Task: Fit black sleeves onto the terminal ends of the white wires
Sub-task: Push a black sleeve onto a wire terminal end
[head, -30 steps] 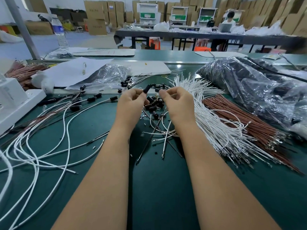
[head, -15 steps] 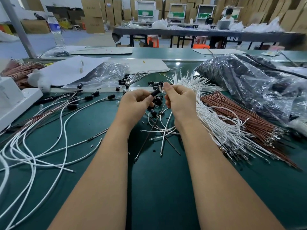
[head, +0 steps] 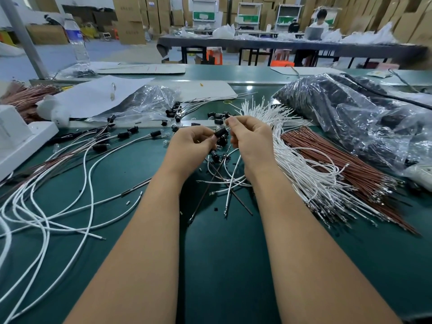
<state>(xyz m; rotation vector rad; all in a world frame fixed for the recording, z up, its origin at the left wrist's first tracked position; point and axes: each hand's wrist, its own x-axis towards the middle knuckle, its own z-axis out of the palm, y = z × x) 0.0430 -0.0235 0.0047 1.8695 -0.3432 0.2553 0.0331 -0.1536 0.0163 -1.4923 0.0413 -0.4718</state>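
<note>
My left hand (head: 190, 146) pinches a black sleeve (head: 221, 132) between thumb and fingertips, its open end pointing up and right. My right hand (head: 251, 139) is just right of it, its fingers curled and pinching a thin white wire end right at the sleeve's mouth. That white wire (head: 230, 183) hangs down between my wrists onto the green table (head: 222, 265). Several loose black sleeves (head: 217, 157) lie under my hands. A thick bundle of white wires (head: 301, 160) fans out to the right of my right hand.
Brown wires (head: 346, 169) lie beside the white bundle. A large plastic bag of black parts (head: 355, 118) fills the right. Sleeved white wires (head: 70, 188) sprawl at left beside a white box (head: 21, 141). Paper and a clear bag (head: 142, 104) lie behind.
Both hands have drawn closer together and slightly lower. The sleeve in my left hand now meets the wire end held by my right hand.
</note>
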